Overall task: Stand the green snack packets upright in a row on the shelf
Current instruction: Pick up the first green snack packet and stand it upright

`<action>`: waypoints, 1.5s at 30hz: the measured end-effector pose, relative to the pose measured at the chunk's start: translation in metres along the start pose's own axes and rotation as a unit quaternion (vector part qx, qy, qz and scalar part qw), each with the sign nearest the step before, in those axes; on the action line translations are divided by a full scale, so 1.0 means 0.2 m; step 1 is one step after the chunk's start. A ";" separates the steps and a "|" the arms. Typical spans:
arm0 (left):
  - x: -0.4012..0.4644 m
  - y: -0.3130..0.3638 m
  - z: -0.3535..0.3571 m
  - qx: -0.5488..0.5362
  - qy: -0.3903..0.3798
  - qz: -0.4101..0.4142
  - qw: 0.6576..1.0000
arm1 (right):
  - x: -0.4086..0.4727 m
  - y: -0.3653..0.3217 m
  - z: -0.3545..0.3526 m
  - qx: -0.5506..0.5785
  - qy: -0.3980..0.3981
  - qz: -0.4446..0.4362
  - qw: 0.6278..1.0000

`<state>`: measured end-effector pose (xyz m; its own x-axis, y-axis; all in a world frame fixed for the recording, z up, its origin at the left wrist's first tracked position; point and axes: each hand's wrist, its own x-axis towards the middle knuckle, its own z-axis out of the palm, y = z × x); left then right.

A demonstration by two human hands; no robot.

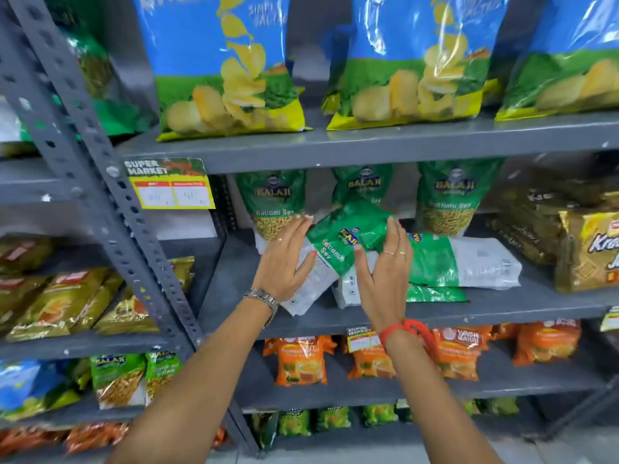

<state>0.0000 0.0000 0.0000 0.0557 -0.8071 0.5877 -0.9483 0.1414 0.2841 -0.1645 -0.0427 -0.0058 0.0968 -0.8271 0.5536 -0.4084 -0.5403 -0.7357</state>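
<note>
On the grey middle shelf [368,314], three green Ratlami Sev packets stand upright at the back: one on the left [273,202], one in the middle [363,184], one on the right [447,199]. A tilted green packet [338,242] leans between my hands. My left hand [284,259] presses flat on its left side and my right hand [385,266] on its right side, fingers extended. More green packets [459,262] lie flat on the shelf to the right, partly under the tilted one.
Gold snack packets [589,252] fill the right end of the same shelf. Big blue chip bags [227,68] stand on the shelf above, orange packets [301,361] on the one below. A slotted steel upright [110,195] and a price tag [170,185] stand at the left.
</note>
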 end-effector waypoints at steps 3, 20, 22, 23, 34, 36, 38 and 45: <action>0.04 -0.12 0.10 -0.060 -0.046 -0.134 0.988 | -0.02 0.07 0.15 0.167 -0.011 0.190 0.967; 0.39 -0.48 0.36 -0.326 -0.083 -0.458 0.823 | 0.08 0.27 0.44 0.227 0.123 0.280 0.925; 0.34 -0.52 0.34 -0.343 -0.051 -0.473 0.810 | 0.09 0.26 0.45 0.237 0.120 0.257 0.929; 0.31 -0.53 0.32 -0.342 -0.029 -0.481 0.807 | 0.11 0.25 0.46 0.248 0.112 0.245 0.931; 0.09 -0.74 0.10 -0.383 0.188 -0.538 0.727 | 0.39 0.04 0.64 0.284 -0.051 0.165 0.943; 0.08 -0.78 0.11 -0.369 0.187 -0.559 0.718 | 0.39 0.06 0.69 0.284 -0.077 0.180 0.939; 0.06 -0.80 0.12 -0.359 0.191 -0.565 0.718 | 0.38 0.08 0.73 0.288 -0.092 0.174 0.937; 0.01 -0.70 0.05 -0.173 0.217 -0.475 0.835 | 0.36 0.10 0.75 0.309 -0.105 0.187 0.926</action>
<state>0.1293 -0.0270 -0.0470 0.9104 -0.3767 0.1712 -0.2701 -0.2275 0.9356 -0.0300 -0.1362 -0.0396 0.2550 -0.9511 0.1743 0.1427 -0.1413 -0.9796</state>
